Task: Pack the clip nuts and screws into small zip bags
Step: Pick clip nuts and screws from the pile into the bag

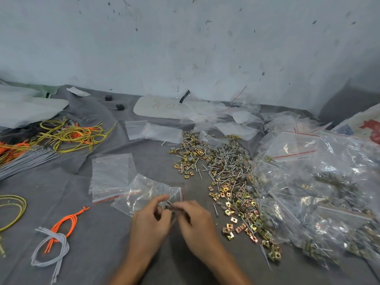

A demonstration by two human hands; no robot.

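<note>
Left hand curled, pinching the mouth of a small bag; right hand curled too, pinching a few small parts at that mouth, too blurred to tell nuts from screws. Looks like the filling step. Bag crumpled, just beyond both hands, on or barely above the surface, hard to tell which; red zip strip close by the fingertips.

Loose pile of hardware just right of the hands, spread over the grey cloth: nuts square and brass-coloured, screws thin and long. Flat empty bags just behind the held one; filled bags heaped further right.

Likely handling: bag film thin, limp and slippery, with no shape of its own, so best held at the stiffer zip strip, one lip pulled open. Nuts small, hard and light, easy to pinch by the flat sides, apt to scatter if dropped. Screws pointed, liable to poke through the film if pushed in tip first; better taken by the shank, heads leading.
</note>
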